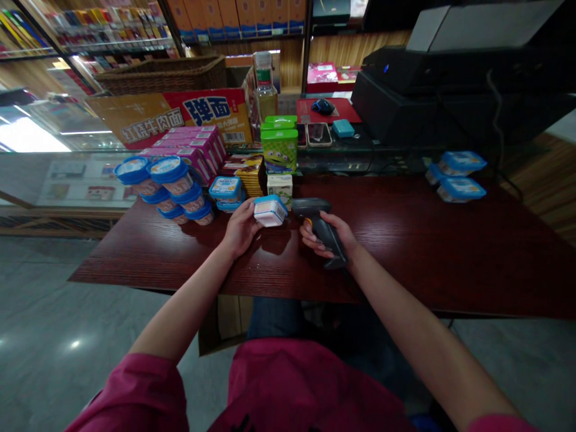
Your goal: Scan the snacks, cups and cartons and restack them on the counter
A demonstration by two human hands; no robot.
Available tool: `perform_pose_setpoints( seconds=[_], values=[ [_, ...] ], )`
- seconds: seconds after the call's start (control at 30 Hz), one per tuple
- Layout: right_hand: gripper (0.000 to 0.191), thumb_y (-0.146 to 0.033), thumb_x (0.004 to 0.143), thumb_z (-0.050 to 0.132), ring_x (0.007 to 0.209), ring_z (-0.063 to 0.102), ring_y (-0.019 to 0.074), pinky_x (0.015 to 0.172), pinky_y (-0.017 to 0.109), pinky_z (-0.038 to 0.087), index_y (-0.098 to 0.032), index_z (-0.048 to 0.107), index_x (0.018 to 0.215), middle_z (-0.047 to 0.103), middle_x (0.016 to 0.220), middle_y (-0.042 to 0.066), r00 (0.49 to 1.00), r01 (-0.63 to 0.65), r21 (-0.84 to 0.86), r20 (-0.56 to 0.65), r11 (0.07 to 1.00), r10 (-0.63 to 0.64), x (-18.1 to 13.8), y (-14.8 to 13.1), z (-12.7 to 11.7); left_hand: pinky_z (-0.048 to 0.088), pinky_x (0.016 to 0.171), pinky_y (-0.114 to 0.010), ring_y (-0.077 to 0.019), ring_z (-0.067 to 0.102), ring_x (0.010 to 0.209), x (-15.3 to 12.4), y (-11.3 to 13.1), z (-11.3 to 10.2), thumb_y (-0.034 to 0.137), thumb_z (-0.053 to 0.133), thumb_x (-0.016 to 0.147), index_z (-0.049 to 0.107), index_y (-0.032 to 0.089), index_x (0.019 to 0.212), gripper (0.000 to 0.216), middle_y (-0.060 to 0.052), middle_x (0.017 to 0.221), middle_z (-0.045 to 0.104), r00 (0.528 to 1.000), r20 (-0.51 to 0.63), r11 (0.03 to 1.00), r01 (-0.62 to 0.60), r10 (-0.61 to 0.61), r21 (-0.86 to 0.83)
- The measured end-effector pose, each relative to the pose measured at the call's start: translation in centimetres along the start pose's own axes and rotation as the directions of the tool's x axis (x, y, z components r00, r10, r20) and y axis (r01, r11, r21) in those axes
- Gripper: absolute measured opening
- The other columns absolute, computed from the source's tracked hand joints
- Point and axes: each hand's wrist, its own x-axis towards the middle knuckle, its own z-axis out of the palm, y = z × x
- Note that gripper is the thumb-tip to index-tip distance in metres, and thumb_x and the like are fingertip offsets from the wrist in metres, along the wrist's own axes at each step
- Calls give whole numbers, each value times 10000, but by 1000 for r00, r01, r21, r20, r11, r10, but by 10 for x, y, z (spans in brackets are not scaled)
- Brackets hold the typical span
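Observation:
My left hand (240, 228) is closed around a small white tub with a blue lid (269, 212), held tilted just above the dark red counter (427, 252). My right hand (330, 235) grips a dark handheld barcode scanner (320, 227), whose head points left at the tub from a few centimetres away. Both forearms reach forward over the counter's near edge.
Left of my hands stand stacked blue-lidded tubs (173, 186), pink boxes (193, 147), a green tin (279, 150) and a noodle carton (180, 117). Three more blue-lidded tubs (459, 180) sit at the right. Behind are a black register (450, 90), phones (318, 134) and a mouse (323, 107).

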Motion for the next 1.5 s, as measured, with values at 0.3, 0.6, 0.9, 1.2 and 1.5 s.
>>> perform_pose_setpoints(
  seconds=[0.3,0.6,0.9,1.2,1.5],
  values=[
    [349,-498,989,525,518,405,103,283,151,377,-171,537,866,525,734,16,1000,-4,2,-1,1000,4,0,0,-7,604,815,-282,-179,732,954,1,-1,0,438,824,797,694,215,1092,392,-38,1066,765,998,-10,995,-55,56,84],
    [359,-520,969,514,509,366,93,282,131,300,-166,539,914,497,727,-3,957,145,-51,-247,988,-153,-55,-40,-41,482,1171,-471,-281,643,1309,-26,-10,26,408,685,953,720,252,1276,360,-65,1360,709,749,598,287,-662,285,693],
    [336,-518,944,561,513,357,93,294,123,277,-188,501,925,463,734,-18,786,377,-131,-478,917,-392,-191,-106,-89,536,1121,-348,-199,427,1501,-15,-57,101,131,359,1066,307,289,1625,583,-57,1595,490,274,961,-131,-952,26,275],
    [286,-410,894,660,519,434,72,322,100,374,-193,479,941,462,735,-39,540,754,-61,-510,654,-670,-283,-145,-119,612,1025,-378,-232,676,1267,60,-134,246,186,561,1015,633,195,1381,373,-83,1327,725,238,906,-22,-965,349,262],
    [269,-370,915,672,554,478,67,362,95,429,-228,453,977,461,777,-49,468,881,144,-393,450,-792,-291,-141,-121,620,980,-403,-278,647,1290,97,-174,419,139,554,997,669,216,1361,390,-98,1399,678,445,869,-130,-869,216,478]
  ],
)
